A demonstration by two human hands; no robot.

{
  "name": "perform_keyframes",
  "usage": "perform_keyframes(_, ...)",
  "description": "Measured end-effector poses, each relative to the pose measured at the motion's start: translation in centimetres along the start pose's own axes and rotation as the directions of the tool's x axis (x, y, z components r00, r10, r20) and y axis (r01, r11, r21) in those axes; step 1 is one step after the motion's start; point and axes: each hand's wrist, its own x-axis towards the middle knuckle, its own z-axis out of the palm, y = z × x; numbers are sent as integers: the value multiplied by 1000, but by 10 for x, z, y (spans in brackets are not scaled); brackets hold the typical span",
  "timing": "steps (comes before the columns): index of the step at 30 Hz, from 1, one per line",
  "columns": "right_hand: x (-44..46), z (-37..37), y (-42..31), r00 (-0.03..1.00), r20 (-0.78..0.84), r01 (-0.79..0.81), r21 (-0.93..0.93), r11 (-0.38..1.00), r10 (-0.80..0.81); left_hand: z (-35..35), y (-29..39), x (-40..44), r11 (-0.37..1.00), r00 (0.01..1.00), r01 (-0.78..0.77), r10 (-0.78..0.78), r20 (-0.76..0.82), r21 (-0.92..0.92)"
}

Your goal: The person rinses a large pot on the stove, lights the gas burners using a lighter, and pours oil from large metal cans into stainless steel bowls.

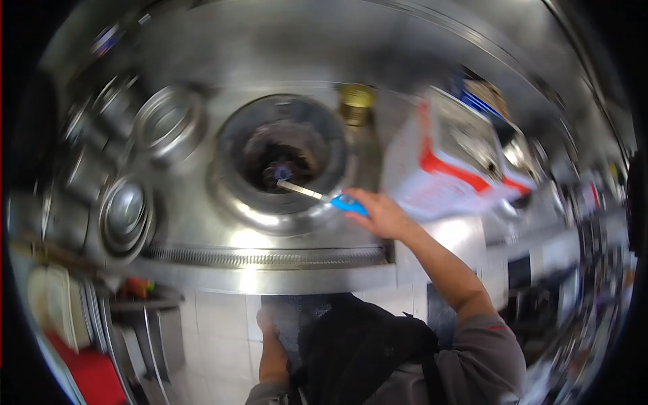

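My right hand (376, 212) is closed around the blue handle of a long-necked gas lighter (349, 204). Its metal neck reaches left and down into the opening of a round wok burner (233, 145) set in the steel counter. A small bluish glow shows at the lighter's tip, inside the dark, sooty burner well. Down by my body, below the counter's front edge, hangs my left hand (266, 317); it is small and blurred, and its fingers cannot be made out.
Several steel pots and bowls (169, 121) stand left of the burner. A yellow-topped can (356, 101) is behind it to the right. A large red-and-white container (445, 155) sits on the right. A slotted drain (270, 256) runs along the counter's front.
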Motion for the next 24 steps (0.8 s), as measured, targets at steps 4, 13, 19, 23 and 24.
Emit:
perform_keyframes(4,-171,6,6,959,-69,-274,6,962,274,-39,-6,-20,999,997,2,-6,77,53)
perform_keyframes(13,-509,63,-15,331,-431,-798,347,493,839,-48,43,-88,929,992,-106,74,102,355)
perform_keyframes(19,-645,130,-8,-86,-307,-798,591,119,948,34,49,-95,119,738,-669,-13,675,734)
perform_keyframes(23,-716,131,26,-84,-453,-810,550,204,888,177,31,-153,400,814,-452,-179,552,797)
perform_keyframes(24,-735,100,30,-102,-435,-805,565,183,895,213,23,-171,368,797,-471,-212,565,802)
